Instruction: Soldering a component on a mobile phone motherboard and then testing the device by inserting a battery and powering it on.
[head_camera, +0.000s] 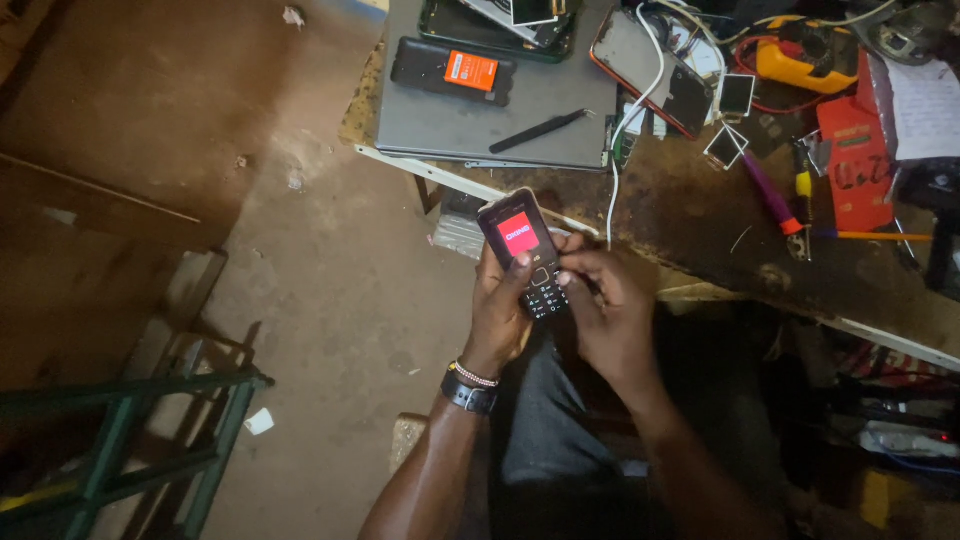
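Observation:
A small dark keypad phone with a lit red screen is held in both hands above my lap, just in front of the workbench edge. My left hand wraps the phone from below, thumb lying across the lower screen. My right hand grips the phone's right side, thumb on the keypad. A watch and a bead bracelet sit on my left wrist.
The workbench carries a grey laptop with a black battery and tweezers on it, opened phones, a white cable, screwdrivers, a yellow meter and a red box. A green metal frame stands on the dirt floor at left.

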